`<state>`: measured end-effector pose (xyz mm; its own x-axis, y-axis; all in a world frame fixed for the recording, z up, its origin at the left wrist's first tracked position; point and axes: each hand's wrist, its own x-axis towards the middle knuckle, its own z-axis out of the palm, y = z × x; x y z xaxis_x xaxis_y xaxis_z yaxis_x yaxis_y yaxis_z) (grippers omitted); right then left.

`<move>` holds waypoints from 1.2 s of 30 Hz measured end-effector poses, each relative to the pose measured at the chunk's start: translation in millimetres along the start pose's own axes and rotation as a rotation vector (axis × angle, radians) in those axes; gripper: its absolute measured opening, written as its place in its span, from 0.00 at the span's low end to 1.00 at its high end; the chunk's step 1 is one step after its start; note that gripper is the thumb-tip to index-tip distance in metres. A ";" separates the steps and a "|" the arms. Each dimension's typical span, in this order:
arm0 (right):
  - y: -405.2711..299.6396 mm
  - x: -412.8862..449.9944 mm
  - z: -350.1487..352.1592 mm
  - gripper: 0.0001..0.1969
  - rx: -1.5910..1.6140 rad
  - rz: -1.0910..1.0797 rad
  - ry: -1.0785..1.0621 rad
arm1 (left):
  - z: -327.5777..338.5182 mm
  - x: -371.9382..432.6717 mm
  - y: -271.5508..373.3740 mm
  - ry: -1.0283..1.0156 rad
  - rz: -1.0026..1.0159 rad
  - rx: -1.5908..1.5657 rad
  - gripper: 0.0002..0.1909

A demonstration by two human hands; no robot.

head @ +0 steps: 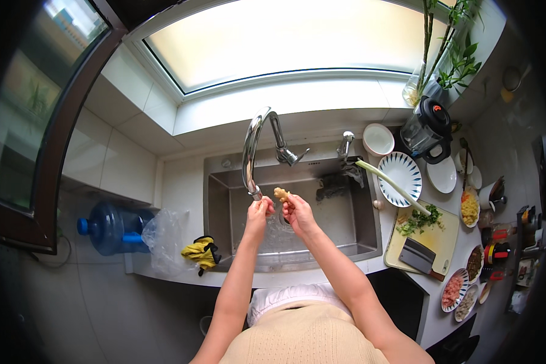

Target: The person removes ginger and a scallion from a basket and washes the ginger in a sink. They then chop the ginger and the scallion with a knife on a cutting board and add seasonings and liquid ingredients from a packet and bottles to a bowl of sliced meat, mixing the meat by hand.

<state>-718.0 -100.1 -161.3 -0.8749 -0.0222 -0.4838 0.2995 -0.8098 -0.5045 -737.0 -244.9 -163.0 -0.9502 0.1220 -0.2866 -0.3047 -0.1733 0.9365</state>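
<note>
My right hand (299,214) grips a small knobbly piece of ginger root (280,193) above the stainless steel sink (332,234). Just beside it, my left hand (258,214) is directly below the spout end of the chrome faucet (250,150), fingers curled together. Whether anything is between those fingers is hidden. Some water seems to run in the basin under my hands. A dark, wet-looking bundle (331,186) lies in the sink's back right corner.
Right of the sink, a scallion stalk (391,182) crosses a patterned plate (399,166) and reaches a cutting board (443,245) with chopped greens and a cleaver (417,255). A glass blender jug (425,129) stands behind. At left are a yellow glove (200,252), plastic bag (166,241) and water jug (113,227).
</note>
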 end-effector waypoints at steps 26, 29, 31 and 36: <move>-1.3 0.7 3.0 0.08 -0.255 0.143 -0.112 | -8.2 -8.2 28.2 -0.221 -0.223 -0.053 0.12; -1.1 1.6 -1.8 0.08 -0.301 0.107 -0.117 | -4.3 -8.5 25.4 -0.170 -0.230 0.009 0.12; 1.8 3.9 -6.3 0.09 -0.317 0.092 -0.115 | -0.3 -9.3 24.9 -0.135 -0.235 0.039 0.11; 5.4 4.2 -8.3 0.09 -0.193 0.215 -0.082 | 1.7 -12.0 28.5 -0.082 -0.259 -0.012 0.12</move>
<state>-717.0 -99.6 -172.0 -0.8091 -0.2342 -0.5390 0.5409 -0.6551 -0.5274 -734.1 -249.6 -132.5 -0.8325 0.2423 -0.4983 -0.5379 -0.1381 0.8316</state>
